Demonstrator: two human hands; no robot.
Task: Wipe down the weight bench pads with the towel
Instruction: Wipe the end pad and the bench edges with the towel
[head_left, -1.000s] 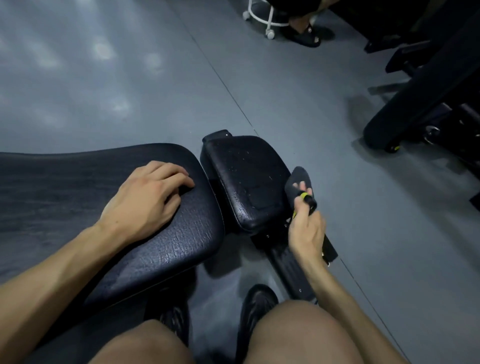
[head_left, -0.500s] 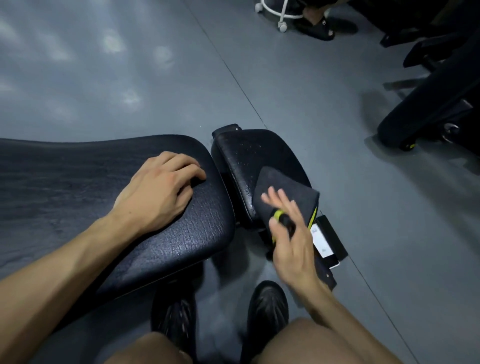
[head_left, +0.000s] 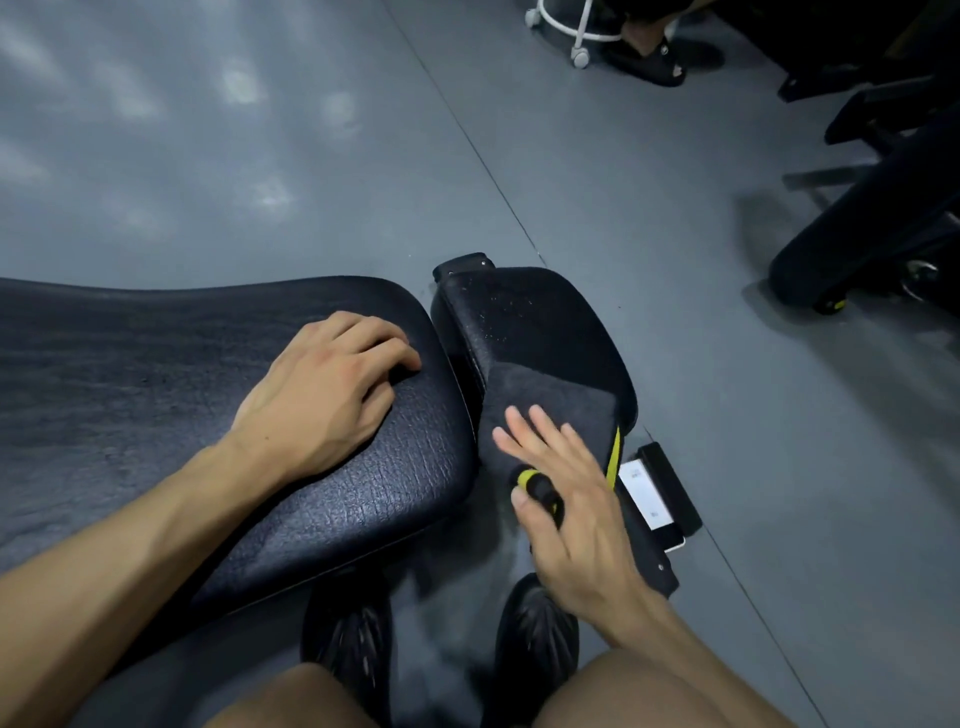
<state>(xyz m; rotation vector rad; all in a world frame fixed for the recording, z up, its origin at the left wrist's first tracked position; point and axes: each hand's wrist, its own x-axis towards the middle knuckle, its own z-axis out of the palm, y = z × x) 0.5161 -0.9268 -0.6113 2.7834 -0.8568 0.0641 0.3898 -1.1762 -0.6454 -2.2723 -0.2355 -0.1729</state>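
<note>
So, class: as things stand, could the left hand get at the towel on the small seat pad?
Probably yes: the left hand rests on the long pad beside the towel, nothing between them.

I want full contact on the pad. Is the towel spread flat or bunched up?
Mostly spread: the towel lies flat on the small pad under the right hand.
</note>
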